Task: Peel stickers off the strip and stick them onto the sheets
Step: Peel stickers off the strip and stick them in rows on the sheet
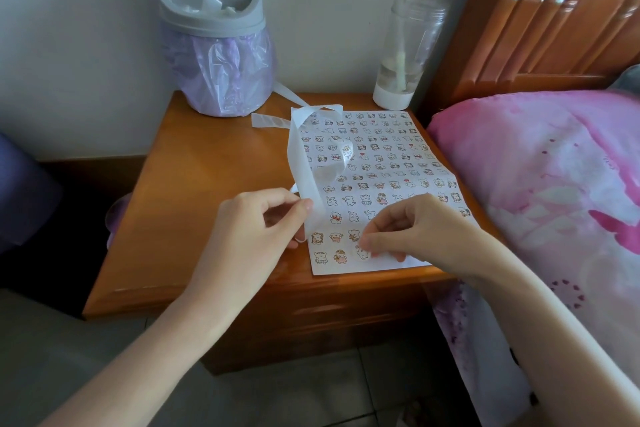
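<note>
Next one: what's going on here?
A person is filling a sheet on a nightstand with stickers. The left hand holds the long backing strip up, while the right hand pinches a sticker at the sheet's near row. Most of the sheet is already covered.

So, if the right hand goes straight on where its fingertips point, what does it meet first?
The right hand would probably meet the sheet, just under the sticker it pinches; the gap is unclear.
</note>
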`<action>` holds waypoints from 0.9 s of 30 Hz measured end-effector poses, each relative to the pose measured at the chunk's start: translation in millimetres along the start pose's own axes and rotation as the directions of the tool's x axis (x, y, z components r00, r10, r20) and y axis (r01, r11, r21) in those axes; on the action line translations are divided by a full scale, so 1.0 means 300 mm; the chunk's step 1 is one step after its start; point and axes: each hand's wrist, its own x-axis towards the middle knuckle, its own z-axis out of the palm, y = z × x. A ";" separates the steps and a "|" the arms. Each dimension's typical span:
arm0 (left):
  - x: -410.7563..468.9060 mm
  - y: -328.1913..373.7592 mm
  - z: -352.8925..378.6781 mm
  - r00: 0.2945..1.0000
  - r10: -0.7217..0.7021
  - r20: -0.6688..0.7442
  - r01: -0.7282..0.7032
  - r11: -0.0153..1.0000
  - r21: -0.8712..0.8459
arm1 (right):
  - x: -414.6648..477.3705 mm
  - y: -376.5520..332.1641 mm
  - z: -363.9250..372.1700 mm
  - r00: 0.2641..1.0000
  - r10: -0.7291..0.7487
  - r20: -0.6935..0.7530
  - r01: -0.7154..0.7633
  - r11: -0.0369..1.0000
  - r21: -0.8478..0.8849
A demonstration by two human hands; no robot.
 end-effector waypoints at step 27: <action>0.003 -0.009 0.003 1.000 0.012 0.001 -0.012 0.999 0.032 | 0.008 0.037 0.037 0.990 -0.119 -0.072 0.109 0.986 -0.123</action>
